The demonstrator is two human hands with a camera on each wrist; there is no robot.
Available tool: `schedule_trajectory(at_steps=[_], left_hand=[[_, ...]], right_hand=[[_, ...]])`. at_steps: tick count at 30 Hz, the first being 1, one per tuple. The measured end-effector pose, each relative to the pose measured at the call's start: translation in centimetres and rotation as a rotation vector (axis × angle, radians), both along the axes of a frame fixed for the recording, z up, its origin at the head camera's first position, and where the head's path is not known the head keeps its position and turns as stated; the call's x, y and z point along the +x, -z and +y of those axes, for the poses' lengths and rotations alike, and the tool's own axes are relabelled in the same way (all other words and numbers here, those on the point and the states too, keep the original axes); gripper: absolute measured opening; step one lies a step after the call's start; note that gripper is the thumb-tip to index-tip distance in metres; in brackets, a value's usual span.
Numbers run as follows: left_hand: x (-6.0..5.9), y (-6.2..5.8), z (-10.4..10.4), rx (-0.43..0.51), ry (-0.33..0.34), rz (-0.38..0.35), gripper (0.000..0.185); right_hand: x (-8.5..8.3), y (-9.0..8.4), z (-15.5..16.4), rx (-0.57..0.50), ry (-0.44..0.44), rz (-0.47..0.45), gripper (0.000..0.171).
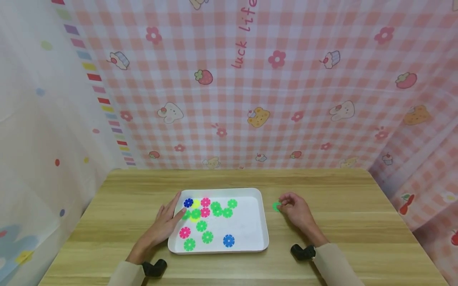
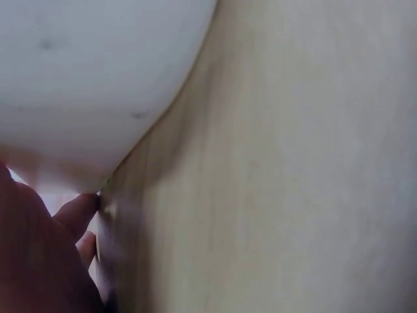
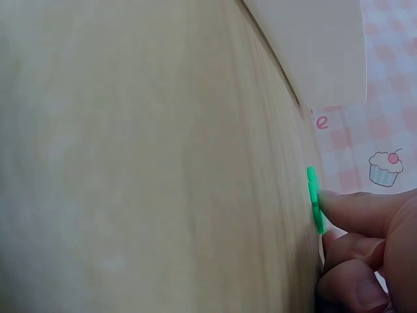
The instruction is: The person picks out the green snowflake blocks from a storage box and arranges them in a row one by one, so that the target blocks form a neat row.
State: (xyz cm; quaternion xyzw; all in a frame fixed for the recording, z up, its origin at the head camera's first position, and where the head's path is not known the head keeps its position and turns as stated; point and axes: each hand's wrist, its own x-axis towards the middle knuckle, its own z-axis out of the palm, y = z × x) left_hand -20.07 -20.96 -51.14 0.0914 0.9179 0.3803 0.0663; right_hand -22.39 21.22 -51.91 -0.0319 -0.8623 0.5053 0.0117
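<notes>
My left hand [image 1: 166, 220] holds the white tray [image 1: 247, 230] at its left side, thumb over the rim and fingers along the outer wall. In the left wrist view the fingers [image 2: 77, 215] show beside the tray's wall [image 2: 98, 78]. Right of the tray, my right hand [image 1: 296, 210] pinches a green notched interlocking disc [image 1: 276, 206] at the tabletop. The right wrist view shows this disc [image 3: 315, 199] edge-on, with a fingertip against it and the other fingers curled. Inside the tray lie several green discs [image 1: 207, 237], pink discs [image 1: 185, 232] and a blue disc [image 1: 229, 240].
A dark blue disc [image 1: 188, 203] and yellow discs [image 1: 195, 203] overlap others in the tray's back left corner. The wooden table [image 1: 340, 222] carries the tray near its middle. A pink checked cloth [image 1: 229, 99] hangs behind the table's far edge.
</notes>
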Motion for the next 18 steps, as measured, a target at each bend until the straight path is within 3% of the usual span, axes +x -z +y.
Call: schedule_trajectory(at_steps=[12, 18], left_hand=[[-0.2, 0.1, 0.0, 0.004, 0.002, 0.011, 0.070], [0.0, 0.1, -0.1, 0.005, -0.006, 0.007, 0.069]], right_hand=[[-0.3, -0.6, 0.1, 0.018, 0.004, -0.039, 0.012], [-0.2, -2.3, -1.3, -0.032, -0.051, 0.022, 0.014]])
